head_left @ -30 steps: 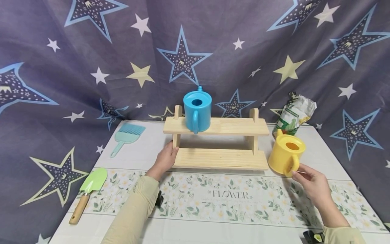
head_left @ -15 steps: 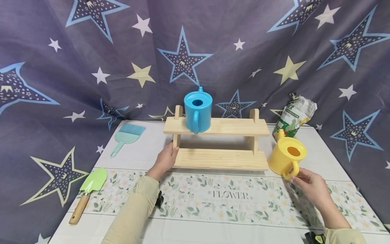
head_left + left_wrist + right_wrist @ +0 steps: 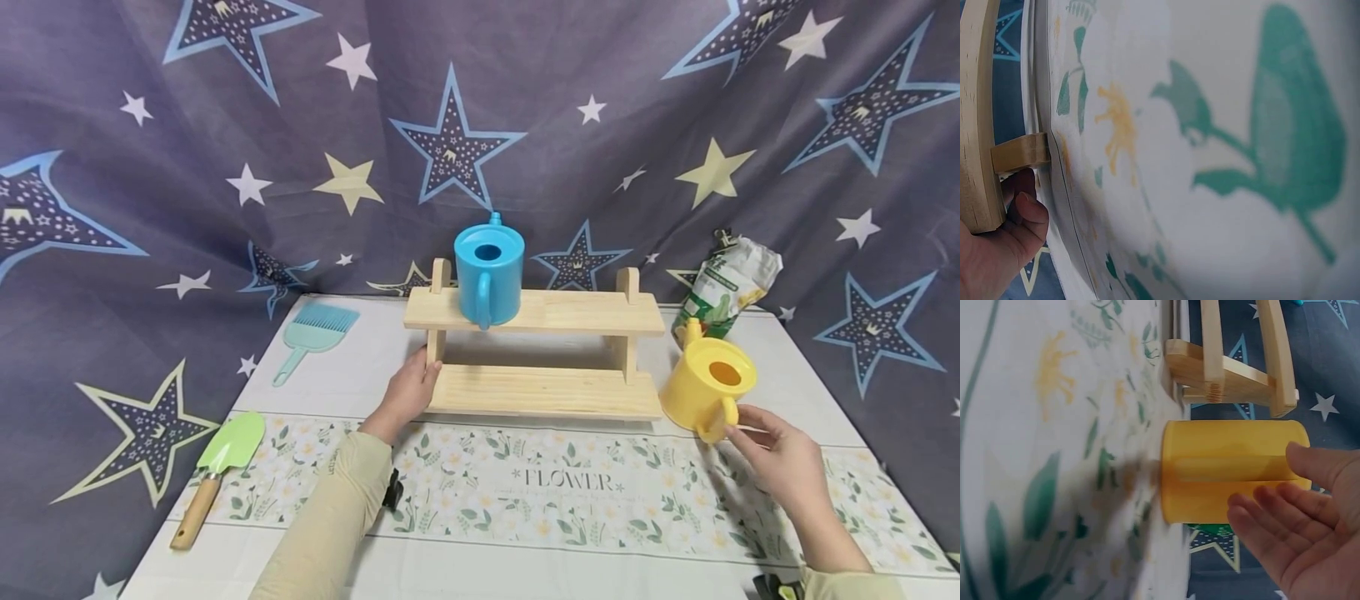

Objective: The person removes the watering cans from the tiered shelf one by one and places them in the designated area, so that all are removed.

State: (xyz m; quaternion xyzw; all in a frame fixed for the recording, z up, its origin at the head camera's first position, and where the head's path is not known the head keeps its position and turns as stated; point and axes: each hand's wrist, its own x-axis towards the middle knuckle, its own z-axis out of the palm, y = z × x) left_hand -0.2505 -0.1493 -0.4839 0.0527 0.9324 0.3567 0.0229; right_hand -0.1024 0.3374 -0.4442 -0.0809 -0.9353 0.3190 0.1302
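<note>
A two-tier wooden shelf (image 3: pixel 540 390) stands mid-table, with a blue watering can (image 3: pixel 489 279) on its upper board. My left hand (image 3: pixel 408 390) grips the shelf's left end; in the left wrist view its fingers (image 3: pixel 1030 215) curl at the end of a board. To the right of the shelf is a yellow watering can (image 3: pixel 693 396), its handle toward me. Right at that handle is my right hand (image 3: pixel 783 467). The right wrist view shows its thumb and loosely straight fingers (image 3: pixel 1266 519) spread to either side of the yellow can's handle (image 3: pixel 1229 469).
Behind the yellow can leans a clipped green-and-white bag (image 3: pixel 720 287). A teal hand brush (image 3: pixel 311 333) lies at the back left, and a green trowel (image 3: pixel 225 454) with a wooden handle at the left edge. A star-patterned cloth (image 3: pixel 570 150) hangs behind the table.
The yellow watering can has turned slightly, its spout and top shifting right. My right hand has drawn a little to the right and its hold has loosened. The left hand stays on the shelf.
</note>
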